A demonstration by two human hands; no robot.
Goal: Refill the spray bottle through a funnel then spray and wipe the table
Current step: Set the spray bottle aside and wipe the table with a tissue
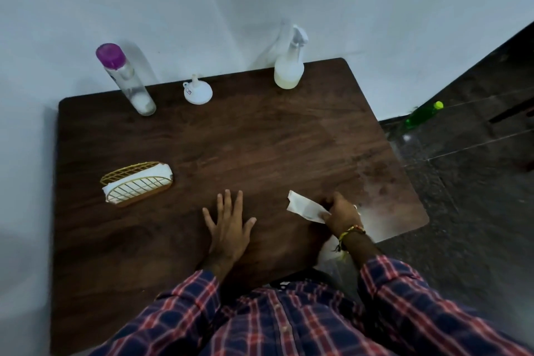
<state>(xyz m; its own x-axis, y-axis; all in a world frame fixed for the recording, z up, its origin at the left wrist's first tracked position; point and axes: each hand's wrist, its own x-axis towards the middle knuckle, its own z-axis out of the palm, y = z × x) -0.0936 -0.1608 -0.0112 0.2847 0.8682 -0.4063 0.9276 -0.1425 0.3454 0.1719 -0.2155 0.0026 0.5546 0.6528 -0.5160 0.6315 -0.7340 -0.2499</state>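
Observation:
A clear spray bottle (289, 66) with a white trigger head stands at the back right of the dark wooden table (231, 136), holding pale liquid in its lower part. A white funnel (197, 90) lies upside down at the back middle. A tall clear bottle (127, 81) with a purple cap stands at the back left. My right hand (342, 212) grips a white tissue (304, 206) pressed on the table near the front right. My left hand (228, 225) rests flat on the table, fingers spread, holding nothing.
A gold wire holder (135, 185) with white napkins sits on the left side of the table. A white wall runs behind the table. On the dark floor to the right lies a green bottle (420, 115). The table's right edge is close to my right hand.

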